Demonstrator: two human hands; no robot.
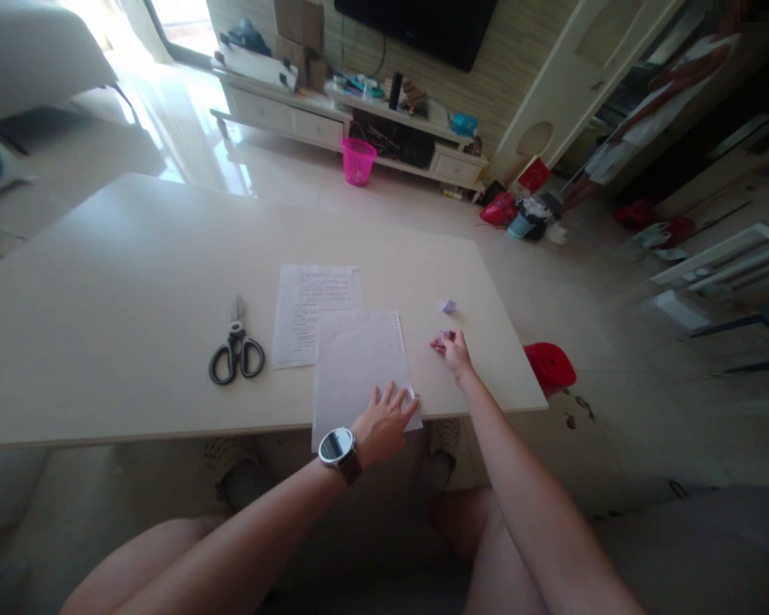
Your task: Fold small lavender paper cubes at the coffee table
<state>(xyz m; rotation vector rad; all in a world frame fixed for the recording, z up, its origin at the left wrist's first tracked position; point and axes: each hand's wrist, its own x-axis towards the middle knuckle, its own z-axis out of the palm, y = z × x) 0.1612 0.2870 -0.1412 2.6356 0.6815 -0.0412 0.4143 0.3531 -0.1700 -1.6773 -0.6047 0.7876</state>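
Observation:
My left hand (388,420), with a watch (337,446) on its wrist, lies with fingers spread on the lower right part of a blank-looking white sheet of paper (352,354). That sheet overhangs the table's near edge and covers the corner of a printed sheet (314,299). To the right of the papers, my right hand (454,348) pinches a small whitish-purple piece (444,336) at the tabletop, partly hidden by the fingers. Just beyond it sits a similar small block-like piece (449,306). Scissors with black handles (236,346) lie left of the papers, blades pointing away.
The white table (134,290) ends at a right edge, beside which stands a red stool or bucket (551,367). A pink basket (359,162) is on the floor by the TV cabinet (282,115). A person (670,94) stands at the upper right near several bags.

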